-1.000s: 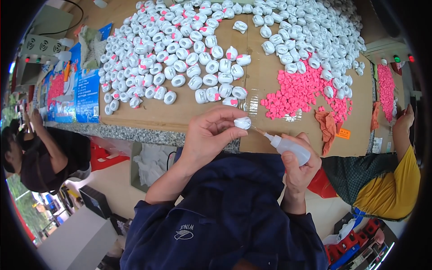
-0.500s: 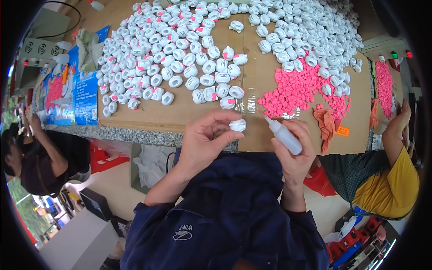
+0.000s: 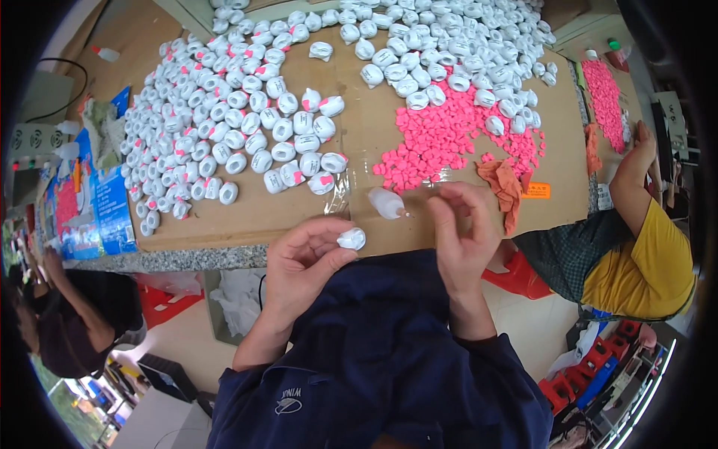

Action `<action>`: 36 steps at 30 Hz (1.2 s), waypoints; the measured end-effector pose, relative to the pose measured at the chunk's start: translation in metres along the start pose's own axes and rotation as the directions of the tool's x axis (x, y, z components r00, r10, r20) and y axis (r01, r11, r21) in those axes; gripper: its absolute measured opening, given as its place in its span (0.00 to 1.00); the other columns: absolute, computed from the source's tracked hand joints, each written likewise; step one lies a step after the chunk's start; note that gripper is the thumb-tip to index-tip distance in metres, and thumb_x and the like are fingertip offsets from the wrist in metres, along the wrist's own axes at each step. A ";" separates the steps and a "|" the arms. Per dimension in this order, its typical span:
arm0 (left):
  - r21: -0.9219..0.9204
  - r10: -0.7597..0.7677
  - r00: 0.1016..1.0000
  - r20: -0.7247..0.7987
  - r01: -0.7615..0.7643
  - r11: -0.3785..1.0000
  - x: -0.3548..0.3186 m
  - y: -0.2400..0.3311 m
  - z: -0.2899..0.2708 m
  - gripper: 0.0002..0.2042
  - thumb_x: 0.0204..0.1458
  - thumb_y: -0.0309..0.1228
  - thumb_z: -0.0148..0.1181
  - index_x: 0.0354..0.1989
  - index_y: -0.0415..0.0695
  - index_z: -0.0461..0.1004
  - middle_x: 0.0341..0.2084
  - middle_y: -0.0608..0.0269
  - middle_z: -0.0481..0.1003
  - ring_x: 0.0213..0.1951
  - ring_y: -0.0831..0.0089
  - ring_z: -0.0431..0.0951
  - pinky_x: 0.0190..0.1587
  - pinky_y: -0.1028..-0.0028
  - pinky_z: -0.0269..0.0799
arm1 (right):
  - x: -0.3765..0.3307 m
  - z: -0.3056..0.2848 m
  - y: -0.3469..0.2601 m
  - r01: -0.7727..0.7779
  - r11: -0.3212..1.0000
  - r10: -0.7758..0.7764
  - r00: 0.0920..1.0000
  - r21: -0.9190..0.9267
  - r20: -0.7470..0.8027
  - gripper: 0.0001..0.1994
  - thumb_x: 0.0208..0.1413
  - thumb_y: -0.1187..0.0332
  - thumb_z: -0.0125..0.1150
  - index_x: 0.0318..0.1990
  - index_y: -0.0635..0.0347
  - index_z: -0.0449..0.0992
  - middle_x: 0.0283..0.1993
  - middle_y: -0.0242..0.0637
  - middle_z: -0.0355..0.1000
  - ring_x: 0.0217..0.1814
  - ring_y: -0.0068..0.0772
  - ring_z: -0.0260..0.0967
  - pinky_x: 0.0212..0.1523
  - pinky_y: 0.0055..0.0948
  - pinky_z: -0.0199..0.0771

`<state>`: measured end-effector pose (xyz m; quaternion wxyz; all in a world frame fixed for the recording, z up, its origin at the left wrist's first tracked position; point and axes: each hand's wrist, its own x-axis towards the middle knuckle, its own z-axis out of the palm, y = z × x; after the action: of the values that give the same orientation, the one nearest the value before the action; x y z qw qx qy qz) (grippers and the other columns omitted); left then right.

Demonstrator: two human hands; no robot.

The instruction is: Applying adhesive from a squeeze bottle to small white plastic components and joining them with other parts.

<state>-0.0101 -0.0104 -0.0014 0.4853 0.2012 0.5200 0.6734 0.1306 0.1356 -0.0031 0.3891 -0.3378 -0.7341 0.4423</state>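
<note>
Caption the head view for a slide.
Left hand holding a small white piece, right hand empty beside a squeeze bottle on cardboard, near pink pieces.

The round piece (image 3: 352, 239) at lower centre is white, the bottle (image 3: 385, 202) milky white, the upper-right bits (image 3: 430, 142) bright pink, the cloth (image 3: 502, 188) orange, the desk's edge (image 3: 217, 257) speckled grey.

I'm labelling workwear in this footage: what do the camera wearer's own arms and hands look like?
The left hand and right hand are gloveless, with no rings or watch visible. Forearms are bare below dark navy sleeves; the matching top has a pale emblem.
</note>
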 end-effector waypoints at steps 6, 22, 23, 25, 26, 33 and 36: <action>-0.026 -0.043 0.998 0.040 0.044 0.999 0.003 -0.002 0.012 0.15 0.44 0.14 0.58 0.43 0.34 0.70 0.39 0.58 0.74 0.41 0.75 0.74 0.44 0.77 0.71 | 0.022 -0.015 0.005 0.059 0.903 -0.052 0.998 -0.425 0.028 0.04 0.44 0.77 0.61 0.30 0.63 0.75 0.30 0.34 0.70 0.36 0.30 0.64 0.39 0.25 0.62; 0.025 0.103 0.995 -0.002 -0.103 0.994 0.005 -0.011 0.025 0.13 0.45 0.13 0.57 0.41 0.34 0.71 0.42 0.57 0.71 0.42 0.74 0.74 0.45 0.77 0.72 | -0.002 -0.016 -0.027 -0.088 0.993 0.061 0.951 0.075 0.305 0.07 0.44 0.85 0.58 0.33 0.68 0.74 0.30 0.37 0.71 0.30 0.26 0.66 0.30 0.20 0.64; 0.024 0.102 0.995 -0.002 -0.102 0.994 0.005 -0.011 0.027 0.13 0.45 0.13 0.57 0.41 0.34 0.71 0.42 0.57 0.71 0.42 0.74 0.74 0.45 0.77 0.72 | -0.002 -0.014 -0.027 0.027 1.000 -0.026 0.948 0.001 0.317 0.08 0.43 0.85 0.59 0.33 0.67 0.75 0.31 0.38 0.71 0.31 0.28 0.67 0.30 0.21 0.65; 0.125 0.128 0.991 -0.046 -0.122 0.985 0.005 -0.010 0.029 0.12 0.43 0.14 0.60 0.39 0.35 0.72 0.40 0.57 0.72 0.40 0.74 0.75 0.41 0.78 0.74 | -0.003 -0.011 -0.028 0.144 0.987 -0.112 0.934 -0.070 0.338 0.09 0.41 0.85 0.60 0.34 0.67 0.75 0.31 0.39 0.71 0.31 0.31 0.67 0.30 0.22 0.66; 0.123 0.128 0.991 -0.048 -0.122 0.985 0.004 -0.010 0.028 0.12 0.43 0.14 0.60 0.39 0.35 0.72 0.40 0.57 0.72 0.40 0.74 0.75 0.41 0.78 0.74 | -0.006 -0.010 -0.028 0.183 0.977 -0.140 0.934 -0.106 0.330 0.10 0.41 0.84 0.60 0.34 0.66 0.76 0.32 0.39 0.71 0.32 0.32 0.67 0.31 0.24 0.67; 0.472 0.278 0.961 -0.007 -0.242 0.848 0.003 -0.006 0.034 0.12 0.40 0.16 0.64 0.36 0.36 0.75 0.36 0.54 0.74 0.38 0.72 0.76 0.39 0.76 0.74 | -0.014 -0.002 -0.036 0.298 0.926 -0.220 0.925 -0.232 0.310 0.11 0.41 0.83 0.61 0.35 0.66 0.77 0.32 0.39 0.72 0.31 0.35 0.67 0.31 0.27 0.68; 0.484 0.283 0.959 0.018 -0.256 0.837 0.005 -0.005 0.029 0.11 0.39 0.17 0.65 0.34 0.37 0.76 0.35 0.55 0.75 0.37 0.72 0.76 0.39 0.76 0.74 | -0.009 -0.007 -0.037 0.148 0.977 -0.088 0.936 -0.153 0.342 0.10 0.39 0.83 0.62 0.33 0.66 0.77 0.29 0.38 0.72 0.30 0.32 0.67 0.30 0.26 0.67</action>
<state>0.0121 0.0080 0.0043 0.3063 0.3682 0.6504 0.5896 0.1354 0.1168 0.0302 0.2541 -0.2464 -0.8444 0.4021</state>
